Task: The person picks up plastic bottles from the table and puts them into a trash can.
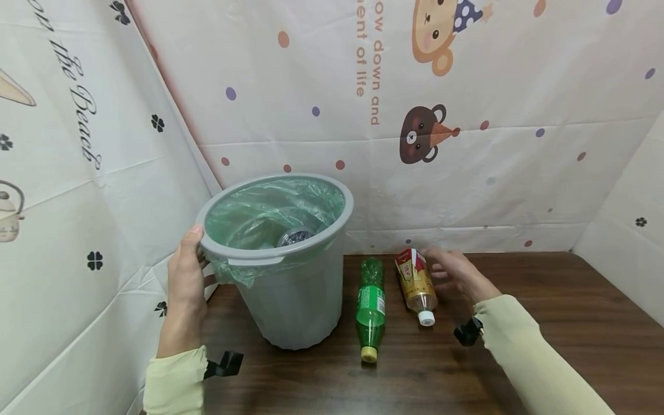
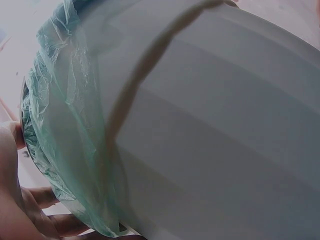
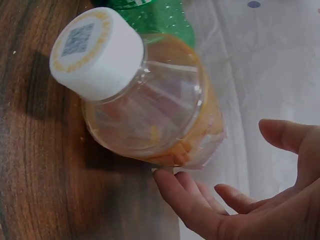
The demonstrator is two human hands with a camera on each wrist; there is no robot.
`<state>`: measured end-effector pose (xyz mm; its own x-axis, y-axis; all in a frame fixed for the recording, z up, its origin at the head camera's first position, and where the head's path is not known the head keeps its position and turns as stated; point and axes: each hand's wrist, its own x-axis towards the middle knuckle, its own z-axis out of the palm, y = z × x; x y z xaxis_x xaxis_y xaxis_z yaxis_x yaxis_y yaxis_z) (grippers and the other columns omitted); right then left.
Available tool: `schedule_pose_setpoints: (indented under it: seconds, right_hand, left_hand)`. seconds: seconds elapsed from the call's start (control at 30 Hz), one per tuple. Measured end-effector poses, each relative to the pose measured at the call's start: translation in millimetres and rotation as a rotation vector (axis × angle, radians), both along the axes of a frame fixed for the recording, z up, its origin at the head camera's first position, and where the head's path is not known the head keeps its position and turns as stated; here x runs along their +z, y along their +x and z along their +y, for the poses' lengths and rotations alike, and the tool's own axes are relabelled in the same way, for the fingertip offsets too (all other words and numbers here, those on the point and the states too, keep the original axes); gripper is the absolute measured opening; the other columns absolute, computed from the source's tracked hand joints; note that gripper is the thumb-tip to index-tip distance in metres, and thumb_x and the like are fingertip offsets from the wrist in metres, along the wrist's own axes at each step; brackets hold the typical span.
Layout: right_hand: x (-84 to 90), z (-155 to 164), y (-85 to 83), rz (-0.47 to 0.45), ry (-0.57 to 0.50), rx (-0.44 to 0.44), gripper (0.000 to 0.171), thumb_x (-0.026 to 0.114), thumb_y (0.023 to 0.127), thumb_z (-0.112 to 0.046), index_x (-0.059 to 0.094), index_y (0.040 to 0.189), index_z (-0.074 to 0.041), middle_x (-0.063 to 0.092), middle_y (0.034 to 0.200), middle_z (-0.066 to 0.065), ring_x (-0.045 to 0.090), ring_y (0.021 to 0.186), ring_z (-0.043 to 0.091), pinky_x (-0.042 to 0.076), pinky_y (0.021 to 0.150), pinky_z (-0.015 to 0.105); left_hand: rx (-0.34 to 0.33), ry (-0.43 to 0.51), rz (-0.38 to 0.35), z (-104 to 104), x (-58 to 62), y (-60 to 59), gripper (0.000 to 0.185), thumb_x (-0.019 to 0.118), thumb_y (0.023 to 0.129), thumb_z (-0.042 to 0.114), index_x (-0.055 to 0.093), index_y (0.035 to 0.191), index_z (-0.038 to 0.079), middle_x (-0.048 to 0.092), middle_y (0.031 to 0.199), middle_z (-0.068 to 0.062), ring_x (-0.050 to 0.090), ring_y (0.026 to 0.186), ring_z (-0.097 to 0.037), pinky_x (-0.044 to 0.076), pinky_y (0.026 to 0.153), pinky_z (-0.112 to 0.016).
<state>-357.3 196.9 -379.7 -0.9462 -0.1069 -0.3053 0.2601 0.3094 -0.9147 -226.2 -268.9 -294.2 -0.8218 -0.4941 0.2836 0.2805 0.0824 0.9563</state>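
the left hand (image 1: 185, 276) grips the rim of the grey bin (image 1: 295, 300), thumb on top and fingers (image 2: 47, 196) curled under the edge beside the green bag (image 1: 270, 210) lining it. the bin stands on the brown table (image 1: 544, 323). the right hand (image 1: 456, 274) is open, fingers (image 3: 187, 200) spread, just beside the orange bottle (image 1: 417, 282), which lies on its side with its white cap toward the person. a green bottle (image 1: 370, 305) lies between the orange bottle and the bin.
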Motion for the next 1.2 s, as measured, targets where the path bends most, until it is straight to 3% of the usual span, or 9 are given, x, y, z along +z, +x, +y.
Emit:
schedule_pose_setpoints:
  seconds: [0.27,0.57,0.83,1.07,1.2]
  right_hand:
    - [-7.6,-3.5,1.1,-0.005,0.049,0.031,0.087,0.054,0.108,-0.05,0.025,0.157,0.016,0.036,0.153,0.041,0.045,0.138,0.055,0.051,0.102,0.061]
    - [-14.8,-10.5,-4.0,-0.042,0.102,0.066,0.082,0.058,0.106,-0.049,0.039,0.146,0.019,0.055,0.129,0.035,0.068,0.107,0.04,0.06,0.084,0.056]
    - [-15.3,-11.7,-4.9,-0.041,0.156,0.08,0.079,0.059,0.105,-0.05,0.042,0.145,0.016,0.06,0.122,0.027,0.068,0.104,0.037,0.062,0.08,0.053]
    - [-19.3,-13.2,-6.9,-0.048,0.135,0.05,0.076,0.064,0.104,-0.047,0.044,0.14,0.018,0.061,0.11,0.022,0.07,0.091,0.032,0.063,0.075,0.052]
    - [-20.9,-12.6,-7.4,-0.046,0.137,0.067,0.076,0.062,0.105,-0.046,0.043,0.141,0.018,0.062,0.111,0.024,0.071,0.091,0.032,0.063,0.075,0.051]
  left_hand:
    - [-0.004,-0.01,0.006,0.4,0.4,-0.4,0.054,0.05,0.107,0.058,0.071,0.123,0.011,0.073,0.112,-0.005,0.063,0.104,-0.02,0.053,0.072,-0.034]
    - [-0.015,-0.004,0.012,0.4,0.7,-0.8,0.054,0.05,0.107,0.058,0.071,0.123,0.012,0.073,0.112,-0.005,0.062,0.103,-0.02,0.053,0.07,-0.032]
    - [-0.016,0.003,0.004,0.3,0.6,-1.0,0.052,0.051,0.106,0.059,0.071,0.125,0.015,0.072,0.115,-0.005,0.062,0.105,-0.02,0.054,0.071,-0.031]
    - [-0.017,-0.002,0.008,0.7,0.4,-1.3,0.054,0.05,0.107,0.058,0.071,0.126,0.013,0.072,0.115,-0.007,0.063,0.106,-0.02,0.053,0.072,-0.033]
    - [-0.019,0.001,0.01,0.3,0.4,-1.1,0.054,0.05,0.107,0.058,0.071,0.126,0.012,0.072,0.115,-0.006,0.062,0.105,-0.02,0.053,0.071,-0.032]
